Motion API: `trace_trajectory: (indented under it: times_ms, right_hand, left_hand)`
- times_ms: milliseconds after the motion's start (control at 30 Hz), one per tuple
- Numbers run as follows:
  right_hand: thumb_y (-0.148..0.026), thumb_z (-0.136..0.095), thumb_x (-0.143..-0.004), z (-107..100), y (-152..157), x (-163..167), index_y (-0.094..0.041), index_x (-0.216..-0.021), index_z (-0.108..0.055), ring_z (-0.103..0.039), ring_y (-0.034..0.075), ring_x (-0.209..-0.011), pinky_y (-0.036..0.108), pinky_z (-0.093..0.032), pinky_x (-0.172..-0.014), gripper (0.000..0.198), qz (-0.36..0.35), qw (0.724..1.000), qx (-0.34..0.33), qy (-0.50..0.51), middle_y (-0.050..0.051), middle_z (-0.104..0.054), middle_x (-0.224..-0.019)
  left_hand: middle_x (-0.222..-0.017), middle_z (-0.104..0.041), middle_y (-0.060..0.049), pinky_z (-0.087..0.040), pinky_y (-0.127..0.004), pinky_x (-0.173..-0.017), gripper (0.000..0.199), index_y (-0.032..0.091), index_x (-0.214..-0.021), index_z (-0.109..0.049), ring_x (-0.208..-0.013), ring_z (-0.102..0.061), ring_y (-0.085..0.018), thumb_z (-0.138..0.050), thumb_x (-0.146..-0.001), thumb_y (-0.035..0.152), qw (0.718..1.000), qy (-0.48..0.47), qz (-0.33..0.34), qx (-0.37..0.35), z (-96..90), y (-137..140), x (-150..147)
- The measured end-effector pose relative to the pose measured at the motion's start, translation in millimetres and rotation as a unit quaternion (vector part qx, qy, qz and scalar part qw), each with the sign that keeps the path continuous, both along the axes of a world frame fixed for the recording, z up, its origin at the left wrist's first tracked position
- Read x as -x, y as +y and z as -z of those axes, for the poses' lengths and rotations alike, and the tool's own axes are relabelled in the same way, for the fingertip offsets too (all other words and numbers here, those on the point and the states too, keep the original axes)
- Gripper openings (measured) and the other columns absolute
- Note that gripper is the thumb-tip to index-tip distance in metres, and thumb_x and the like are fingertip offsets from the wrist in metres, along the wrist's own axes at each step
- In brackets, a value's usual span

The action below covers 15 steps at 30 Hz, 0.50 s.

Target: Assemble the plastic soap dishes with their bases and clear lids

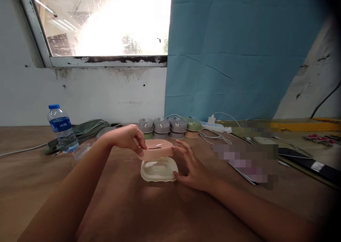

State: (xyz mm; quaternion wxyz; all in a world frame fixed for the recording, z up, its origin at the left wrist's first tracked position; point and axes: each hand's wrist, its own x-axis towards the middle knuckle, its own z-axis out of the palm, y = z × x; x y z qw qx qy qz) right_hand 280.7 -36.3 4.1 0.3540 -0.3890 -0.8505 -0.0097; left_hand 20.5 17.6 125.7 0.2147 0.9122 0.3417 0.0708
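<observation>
My left hand (130, 139) pinches the left end of a pink oval plastic dish (158, 152) with a slot in its middle. This pink dish is held just above and behind a cream-coloured oval dish (159, 169), which has a wavy lower edge and rests on the table. At the right, my right hand (193, 167) has its fingers spread. Its fingertips reach the pink dish's right end, and its thumb touches the cream dish's right rim.
Stacked grey and green lidded boxes (161, 125) line the back by the wall. A water bottle (62, 130), a clear plastic container (85, 149) and a dark green cloth bag (87, 130) lie left. A power strip (213, 127) with white cables sits behind right; a blurred-out item is nearer.
</observation>
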Motion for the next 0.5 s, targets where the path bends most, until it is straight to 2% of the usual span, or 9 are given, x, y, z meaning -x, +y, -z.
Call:
trace_trajectory:
  times_ms: [167,333,500]
  right_hand:
    - [-0.025,-0.055,-0.073,0,1,-2,-0.024,-0.130,-0.027,-0.029,0.027,-0.125,0.044,-0.036,-0.097,0.064,-0.013,0.999,0.030,0.020,0.012,-0.020,-0.137]
    - [-0.024,-0.052,-0.079,2,4,-4,-0.024,-0.116,-0.044,-0.041,0.024,-0.116,0.038,-0.040,-0.093,0.038,-0.037,0.996,0.077,0.015,0.010,-0.036,-0.128]
    - [-0.021,-0.058,-0.074,6,8,-4,-0.022,-0.105,-0.050,-0.047,0.023,-0.109,0.037,-0.040,-0.091,0.032,-0.057,0.996,0.057,0.028,0.010,-0.044,-0.117]
  left_hand:
    - [-0.084,-0.070,-0.001,-0.042,-0.019,-0.068,0.030,0.019,-0.080,-0.070,-0.077,-0.061,-0.015,-0.074,-0.056,0.036,0.999,0.013,0.034,0.024,11.3,9,-2]
    - [-0.083,-0.070,0.000,-0.042,-0.019,-0.065,0.028,0.020,-0.080,-0.070,-0.075,-0.061,-0.014,-0.073,-0.058,0.037,0.998,0.016,0.050,0.019,19.2,14,-3]
    - [-0.080,-0.069,0.001,-0.041,-0.018,-0.066,0.027,0.020,-0.078,-0.070,-0.073,-0.060,-0.013,-0.074,-0.055,0.034,0.997,0.039,0.059,0.022,26.8,17,-8]
